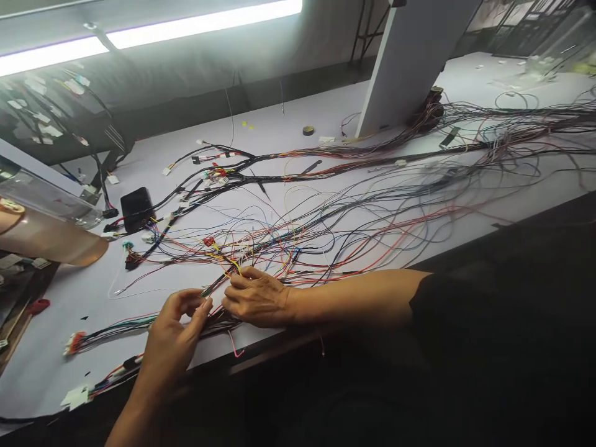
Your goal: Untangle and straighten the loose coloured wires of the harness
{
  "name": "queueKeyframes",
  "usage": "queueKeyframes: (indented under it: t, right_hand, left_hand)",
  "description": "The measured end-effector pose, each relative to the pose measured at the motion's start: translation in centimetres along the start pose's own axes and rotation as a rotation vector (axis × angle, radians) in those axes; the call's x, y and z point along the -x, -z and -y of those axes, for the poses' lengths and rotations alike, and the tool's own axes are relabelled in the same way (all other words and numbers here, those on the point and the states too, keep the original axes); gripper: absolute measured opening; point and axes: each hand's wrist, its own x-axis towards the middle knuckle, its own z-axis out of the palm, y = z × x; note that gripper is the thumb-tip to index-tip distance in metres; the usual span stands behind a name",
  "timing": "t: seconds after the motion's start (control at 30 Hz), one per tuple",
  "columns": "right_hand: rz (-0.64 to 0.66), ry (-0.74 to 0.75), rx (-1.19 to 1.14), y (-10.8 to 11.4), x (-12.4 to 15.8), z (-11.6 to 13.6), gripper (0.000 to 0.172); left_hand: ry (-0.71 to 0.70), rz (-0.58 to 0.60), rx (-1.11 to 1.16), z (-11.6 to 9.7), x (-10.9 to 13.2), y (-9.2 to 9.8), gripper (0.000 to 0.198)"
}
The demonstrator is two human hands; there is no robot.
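Both hands, left hand (173, 329) and right hand (255, 299), pinch wires (218, 282) near the table edge (261, 354)

Loose wires (354, 230) spread across counter (65, 292), from middle to far right. Taped bundle (261, 179) laid behind them, toward back edge. Flat box (136, 208) placed left of bundle. Tape roll (308, 130) set far back, just left of upright panel (410, 62). Left hand (174, 329) and right hand (256, 298) held close together at near edge, on wires. Connector ends (74, 343) laid left of hands.

Red, yellow, black wires (298, 239) on white table (153, 167).
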Motion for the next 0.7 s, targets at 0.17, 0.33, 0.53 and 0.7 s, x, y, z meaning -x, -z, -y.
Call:
queueKeyframes:
  t: [0.17, 0.33, 0.53, 0.7]
  right_hand:
    - [0.001, -0.021, -0.017, -0.3, -0.3, 0.0, 0.029]
    - [-0.002, -0.05, -0.023, 0.1, -0.6, -0.1, 0.038]
    - [0.172, -0.222, -0.133, 1.6, -2.3, -0.3, 0.044]
    - [0.35, -0.527, -0.534, 3.4, -4.5, -0.1, 0.04]
  left_hand:
    - [0.033, 0.059, 0.097, 0.6, 0.4, -0.4, 0.052]
    - [0.093, -0.057, 0.264, 1.3, 0.9, -0.6, 0.048]
    - [0.1, -0.11, 0.573, 1.4, 2.6, -0.7, 0.037]
    - [0.034, -0.054, 0.573, 2.1, 3.2, -1.5, 0.033]
